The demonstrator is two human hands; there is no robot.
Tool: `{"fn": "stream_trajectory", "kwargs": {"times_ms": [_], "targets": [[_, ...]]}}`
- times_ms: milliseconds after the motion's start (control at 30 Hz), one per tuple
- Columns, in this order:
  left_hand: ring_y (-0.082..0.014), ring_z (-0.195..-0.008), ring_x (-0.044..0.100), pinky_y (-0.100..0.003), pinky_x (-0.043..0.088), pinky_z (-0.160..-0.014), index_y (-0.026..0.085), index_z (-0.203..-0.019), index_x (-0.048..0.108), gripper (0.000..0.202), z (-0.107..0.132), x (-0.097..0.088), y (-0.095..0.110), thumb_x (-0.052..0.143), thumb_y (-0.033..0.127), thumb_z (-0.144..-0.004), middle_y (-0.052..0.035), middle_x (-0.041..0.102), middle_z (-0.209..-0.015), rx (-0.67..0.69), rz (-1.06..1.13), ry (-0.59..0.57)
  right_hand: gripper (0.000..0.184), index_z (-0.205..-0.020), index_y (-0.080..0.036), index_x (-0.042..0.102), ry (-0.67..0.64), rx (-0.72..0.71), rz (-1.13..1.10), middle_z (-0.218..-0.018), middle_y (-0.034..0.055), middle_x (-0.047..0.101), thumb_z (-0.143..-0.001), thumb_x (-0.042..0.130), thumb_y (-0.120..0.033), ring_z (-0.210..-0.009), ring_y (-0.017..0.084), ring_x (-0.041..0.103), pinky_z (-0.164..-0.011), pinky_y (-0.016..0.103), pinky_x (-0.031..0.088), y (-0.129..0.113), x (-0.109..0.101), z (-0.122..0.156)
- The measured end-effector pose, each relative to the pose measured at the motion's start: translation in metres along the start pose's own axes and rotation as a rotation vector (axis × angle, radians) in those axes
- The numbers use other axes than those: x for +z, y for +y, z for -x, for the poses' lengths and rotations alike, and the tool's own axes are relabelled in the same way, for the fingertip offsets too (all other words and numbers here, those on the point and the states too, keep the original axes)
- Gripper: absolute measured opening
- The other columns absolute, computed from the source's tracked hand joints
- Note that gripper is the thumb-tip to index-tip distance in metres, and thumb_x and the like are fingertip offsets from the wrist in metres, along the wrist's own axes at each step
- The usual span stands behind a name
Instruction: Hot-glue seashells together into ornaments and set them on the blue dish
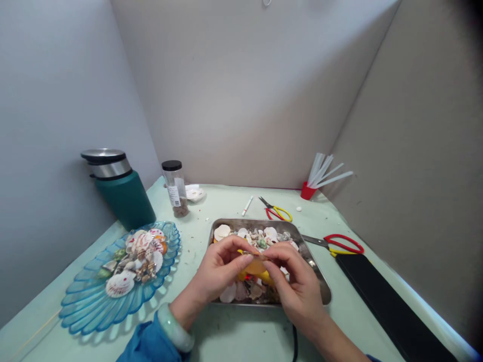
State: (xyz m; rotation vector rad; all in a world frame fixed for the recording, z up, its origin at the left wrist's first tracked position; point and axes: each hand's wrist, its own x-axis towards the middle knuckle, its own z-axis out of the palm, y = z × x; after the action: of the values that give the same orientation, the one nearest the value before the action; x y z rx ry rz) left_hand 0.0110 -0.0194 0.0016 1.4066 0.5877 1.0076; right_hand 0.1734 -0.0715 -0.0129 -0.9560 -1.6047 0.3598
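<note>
Both hands meet above a metal tray (327, 296) filled with seashells (270, 232). Between their fingertips they pinch a thin yellowish-tan piece that looks like a shell (255, 266). My left hand (222, 266) closes on its left side, thumb in front. On its right side, the thumb and fingers of my right hand (296, 281) are closed too. Beneath the hands a bright yellow object (267, 279) with a bit of red lies in the tray, mostly hidden, so its kind is unclear.
At left, a blue scalloped dish (85, 314) holds shells, with a teal bottle (124, 196) behind. A clear jar (175, 188), white marker (247, 206), small scissors (279, 212) and red cup of glue sticks (308, 191) stand farther back. Large scissors (341, 244) and a black slab (388, 306) lie right.
</note>
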Motion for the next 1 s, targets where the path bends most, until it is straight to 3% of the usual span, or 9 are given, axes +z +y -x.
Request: {"fn": "stream_trajectory", "kwargs": {"times_ms": [333,500,667,1000], "targets": [[-0.0010,-0.038,0.039,-0.013,0.029,-0.032,0.014,-0.082,0.064,0.019,-0.0014,-0.0015,0.0007,0.068,0.031,-0.075,0.0007,0.062,-0.073,-0.055,-0.003,0.006,0.011,-0.093,-0.025,0.058,-0.039,0.104,-0.174,-0.089,0.0014,0.055,-0.088,0.053,-0.017,-0.083,0.016,0.054,-0.069,0.026,0.045,0.0050,-0.0020,-0.0003],[0.0002,-0.037,0.037,-0.012,0.028,-0.031,0.016,-0.089,0.062,0.018,-0.0017,0.0021,0.0001,0.066,0.030,-0.077,0.0025,0.061,-0.071,-0.062,0.048,0.021,0.012,-0.098,-0.026,0.058,-0.007,0.145,-0.123,-0.091,0.0023,0.057,-0.089,0.053,-0.020,-0.081,0.016,0.055,-0.066,0.026,0.044,0.0055,0.0006,0.0015],[-0.0014,-0.039,0.041,-0.011,0.030,-0.031,0.017,-0.093,0.061,0.021,-0.0026,0.0038,-0.0012,0.066,0.031,-0.078,0.0033,0.060,-0.068,-0.060,0.073,0.044,0.021,-0.108,-0.027,0.055,0.004,0.097,-0.063,-0.085,0.0010,0.054,-0.088,0.054,-0.019,-0.072,0.014,0.051,-0.062,0.026,0.044,0.0045,0.0023,0.0036],[-0.0022,-0.040,0.044,-0.010,0.033,-0.032,0.015,-0.090,0.059,0.026,-0.0026,0.0045,-0.0007,0.068,0.034,-0.076,0.0033,0.059,-0.065,-0.089,0.067,0.040,0.013,-0.100,-0.025,0.058,0.048,0.138,-0.038,-0.090,0.0016,0.059,-0.089,0.053,-0.020,-0.078,0.015,0.057,-0.067,0.026,0.046,0.0049,0.0026,0.0021]]}}
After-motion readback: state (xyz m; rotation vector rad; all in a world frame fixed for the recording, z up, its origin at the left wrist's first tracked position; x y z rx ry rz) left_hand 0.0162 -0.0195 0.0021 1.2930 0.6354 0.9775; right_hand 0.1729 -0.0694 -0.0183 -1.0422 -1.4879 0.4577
